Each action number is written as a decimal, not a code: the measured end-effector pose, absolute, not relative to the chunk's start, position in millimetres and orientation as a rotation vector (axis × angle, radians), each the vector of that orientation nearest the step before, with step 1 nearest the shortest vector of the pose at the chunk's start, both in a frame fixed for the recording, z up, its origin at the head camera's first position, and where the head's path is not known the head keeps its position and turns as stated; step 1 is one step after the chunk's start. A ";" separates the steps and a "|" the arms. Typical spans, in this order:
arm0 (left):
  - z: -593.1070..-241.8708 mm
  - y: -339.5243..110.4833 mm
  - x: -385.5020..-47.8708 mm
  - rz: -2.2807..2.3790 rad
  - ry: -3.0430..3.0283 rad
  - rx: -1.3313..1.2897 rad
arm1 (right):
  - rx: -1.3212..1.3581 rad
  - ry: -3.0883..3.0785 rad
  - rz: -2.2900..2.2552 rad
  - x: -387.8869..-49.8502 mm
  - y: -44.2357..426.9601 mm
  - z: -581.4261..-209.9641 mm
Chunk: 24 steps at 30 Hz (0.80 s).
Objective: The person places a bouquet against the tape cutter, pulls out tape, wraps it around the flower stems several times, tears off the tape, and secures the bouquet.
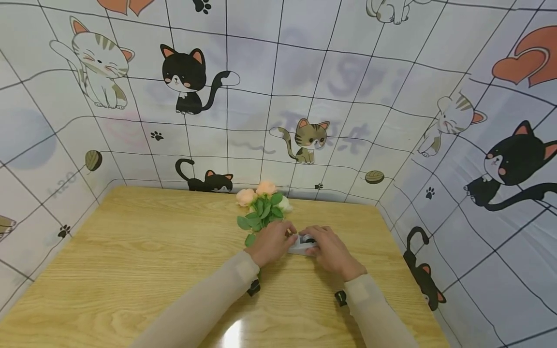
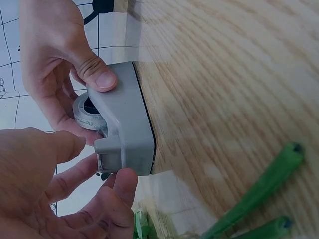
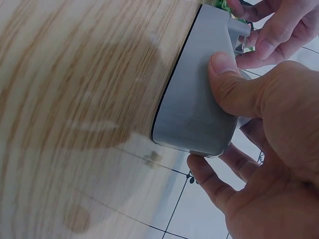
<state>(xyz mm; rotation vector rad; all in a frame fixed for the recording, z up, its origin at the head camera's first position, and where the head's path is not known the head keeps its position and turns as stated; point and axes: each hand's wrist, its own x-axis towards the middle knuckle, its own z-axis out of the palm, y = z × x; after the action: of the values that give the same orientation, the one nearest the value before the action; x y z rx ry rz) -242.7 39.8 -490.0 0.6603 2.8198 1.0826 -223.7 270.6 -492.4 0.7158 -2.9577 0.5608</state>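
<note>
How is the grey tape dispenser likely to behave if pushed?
The tape dispenser seems stiff: no dent shows where the right hand grips it. Its long, flat base on the table suggests sliding rather than tipping. The tape roll protrudes on top and may turn.

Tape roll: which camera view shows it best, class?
The left wrist view: the tape roll shows large, its printed side and dark centre visible. The head view shows it small, beside the right hand; the right wrist view mostly hides it behind the dispenser.

Tape dispenser (image 1: 298, 249) on table (image 1: 165, 241), flowers (image 1: 260, 212) left
</note>
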 end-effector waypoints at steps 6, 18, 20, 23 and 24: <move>-490.8 44.0 -246.7 1.045 2.835 0.659 | 0.718 -2.957 0.567 -225.5 271.2 -492.6; -496.3 48.5 -250.0 1.027 2.866 0.646 | 0.717 -2.954 0.565 -226.3 271.9 -494.0; -496.5 48.9 -250.0 1.025 2.870 0.644 | 0.714 -2.955 0.565 -226.5 272.0 -494.2; -497.2 49.2 -251.1 1.023 2.872 0.644 | 0.713 -2.956 0.566 -226.6 271.7 -494.3; -497.6 49.4 -251.6 1.021 2.873 0.644 | 0.715 -2.955 0.568 -226.7 271.5 -494.2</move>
<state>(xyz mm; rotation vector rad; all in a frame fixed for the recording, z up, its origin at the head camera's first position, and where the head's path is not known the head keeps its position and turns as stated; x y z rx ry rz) -251.6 49.4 -497.6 0.6441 2.8729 1.0207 -226.7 271.5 -494.2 0.7147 -2.9550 0.5680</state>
